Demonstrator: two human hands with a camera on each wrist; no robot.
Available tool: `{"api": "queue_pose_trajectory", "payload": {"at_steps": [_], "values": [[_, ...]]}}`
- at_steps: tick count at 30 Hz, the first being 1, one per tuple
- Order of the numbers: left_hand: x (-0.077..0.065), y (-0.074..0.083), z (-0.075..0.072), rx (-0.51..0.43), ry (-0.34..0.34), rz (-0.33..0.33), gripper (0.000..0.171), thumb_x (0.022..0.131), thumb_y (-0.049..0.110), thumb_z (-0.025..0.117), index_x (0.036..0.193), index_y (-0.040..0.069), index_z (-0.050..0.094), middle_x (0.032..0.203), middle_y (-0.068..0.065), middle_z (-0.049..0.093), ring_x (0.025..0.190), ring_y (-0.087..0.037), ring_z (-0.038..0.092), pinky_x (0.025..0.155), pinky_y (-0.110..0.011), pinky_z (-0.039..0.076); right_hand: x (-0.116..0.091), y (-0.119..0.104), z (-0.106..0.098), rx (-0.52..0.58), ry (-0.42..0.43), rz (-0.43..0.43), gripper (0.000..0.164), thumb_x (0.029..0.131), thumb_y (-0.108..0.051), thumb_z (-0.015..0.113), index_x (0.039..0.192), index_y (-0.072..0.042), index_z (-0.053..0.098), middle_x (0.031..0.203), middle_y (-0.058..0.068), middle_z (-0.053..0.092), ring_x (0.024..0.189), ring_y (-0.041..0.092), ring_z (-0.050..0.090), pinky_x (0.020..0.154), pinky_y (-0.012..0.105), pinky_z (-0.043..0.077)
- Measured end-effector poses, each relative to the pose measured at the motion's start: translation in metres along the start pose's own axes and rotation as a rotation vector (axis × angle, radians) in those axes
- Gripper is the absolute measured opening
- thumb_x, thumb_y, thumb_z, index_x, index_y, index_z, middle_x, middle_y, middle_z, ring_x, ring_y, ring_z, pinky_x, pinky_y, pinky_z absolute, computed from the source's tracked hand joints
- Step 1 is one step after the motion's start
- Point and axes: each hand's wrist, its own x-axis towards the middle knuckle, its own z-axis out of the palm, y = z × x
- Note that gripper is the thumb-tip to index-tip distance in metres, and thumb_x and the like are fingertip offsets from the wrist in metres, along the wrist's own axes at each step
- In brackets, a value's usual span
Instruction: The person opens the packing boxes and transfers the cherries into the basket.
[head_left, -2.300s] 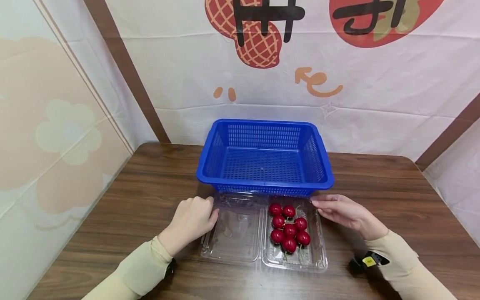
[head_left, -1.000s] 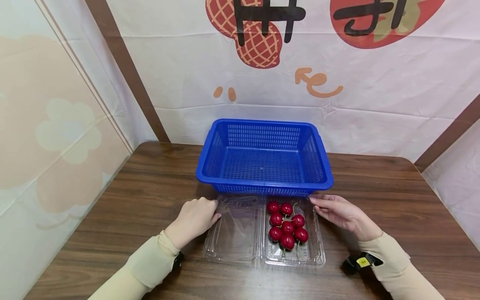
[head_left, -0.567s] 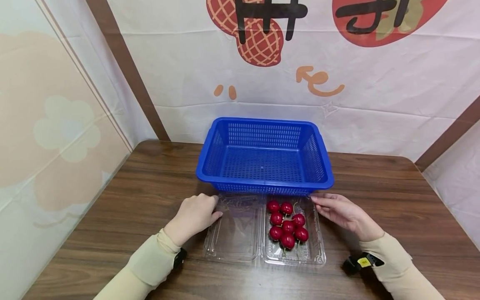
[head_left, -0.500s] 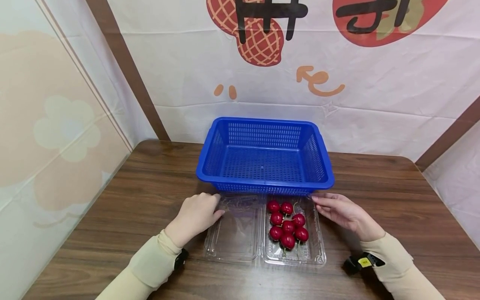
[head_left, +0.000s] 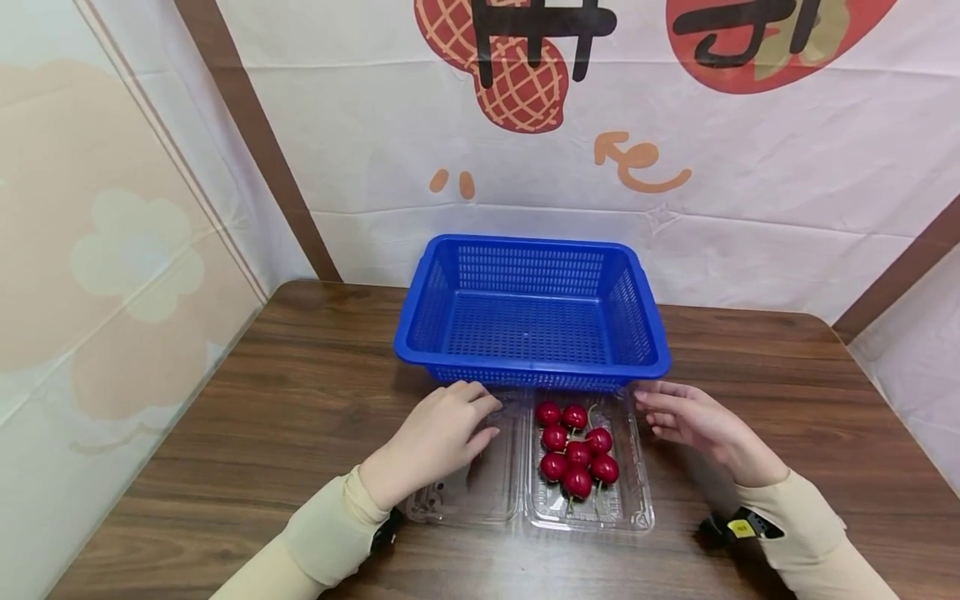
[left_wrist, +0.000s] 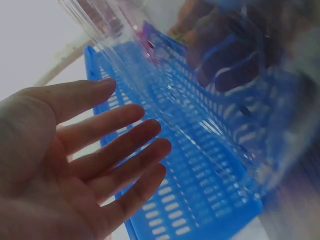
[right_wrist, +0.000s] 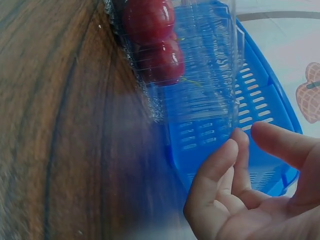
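Note:
A hinged clear plastic clamshell box [head_left: 628, 500] lies unfolded on the table. Its right half holds several red cherries [head_left: 578, 454] with green stems; the left half is the lid [head_left: 495, 492]. My left hand [head_left: 438, 437] is over the lid, and in the left wrist view its fingers [left_wrist: 125, 140] are spread and relaxed with nothing in them. Beside the box's far right corner is my right hand [head_left: 701, 429]. In the right wrist view its fingers [right_wrist: 215, 165] bend loosely, a small gap from the plastic wall, holding nothing. The cherries [right_wrist: 162, 62] show through that wall.
Directly behind the box stands a blue perforated plastic basket [head_left: 528, 367], its front against the box's far edge. The wood-grain table [head_left: 315, 367] extends to both sides. A printed white cloth [head_left: 360, 150] hangs behind it.
My left hand has left the lid's left edge and moved right, over the lid. My right hand has let go of the box's corner and drawn slightly right. The box was earlier shifted slightly.

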Motion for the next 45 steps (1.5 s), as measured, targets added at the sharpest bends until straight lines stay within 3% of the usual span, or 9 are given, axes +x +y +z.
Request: {"api": "queue_pose_trajectory", "payload": {"at_steps": [6,16,28,35,40,45], "values": [[0.006,0.010,-0.002,-0.026,-0.052,0.038,0.031,0.082,0.028,0.064,0.108,0.011,0.068,0.110,-0.003,0.066,0.101,-0.020,0.056,0.080,-0.038,0.049,0.000,-0.003,0.003,-0.075,-0.002,-0.004,0.012,0.091,-0.020,0.055,0.098,-0.011,0.054,0.084,-0.007,0.061,0.073,0.006,0.057,0.068,0.024,0.053],[0.013,0.020,-0.004,-0.012,-0.174,0.090,0.038,0.087,0.032,0.058,0.118,0.011,0.064,0.123,-0.004,0.062,0.113,-0.021,0.054,0.088,-0.039,0.048,-0.005,-0.008,0.009,-0.148,-0.011,-0.013,0.013,0.092,-0.024,0.054,0.093,-0.011,0.056,0.083,-0.005,0.061,0.073,0.007,0.057,0.067,0.024,0.053],[0.016,0.023,-0.004,-0.020,-0.200,0.099,0.042,0.087,0.035,0.056,0.120,0.010,0.062,0.129,-0.006,0.058,0.117,-0.022,0.051,0.092,-0.040,0.046,-0.011,-0.014,0.011,-0.215,0.007,-0.069,0.022,0.092,-0.023,0.053,0.097,-0.002,0.057,0.084,-0.002,0.061,0.075,0.010,0.058,0.066,0.024,0.053],[0.016,0.025,-0.003,0.009,-0.189,0.114,0.044,0.087,0.037,0.056,0.121,0.010,0.061,0.130,-0.006,0.057,0.118,-0.021,0.050,0.093,-0.039,0.046,-0.021,-0.022,0.021,-0.435,0.050,-0.186,0.039,0.091,-0.024,0.055,0.105,0.012,0.054,0.084,0.009,0.060,0.070,0.013,0.055,0.064,0.029,0.053],[0.017,0.025,-0.002,0.028,-0.170,0.126,0.044,0.086,0.037,0.056,0.121,0.010,0.062,0.129,-0.006,0.058,0.116,-0.021,0.051,0.091,-0.038,0.046,-0.032,-0.031,0.034,-0.594,0.094,-0.270,0.034,0.090,-0.028,0.057,0.099,0.004,0.061,0.084,0.017,0.062,0.066,0.018,0.056,0.059,0.031,0.052],[0.018,0.026,-0.002,0.035,-0.164,0.133,0.044,0.086,0.038,0.057,0.120,0.010,0.062,0.128,-0.006,0.058,0.115,-0.021,0.051,0.090,-0.037,0.047,-0.041,-0.033,0.051,-0.811,0.183,-0.356,0.020,0.086,-0.031,0.062,0.090,-0.012,0.066,0.079,0.003,0.067,0.068,0.011,0.060,0.061,0.030,0.053]]}}
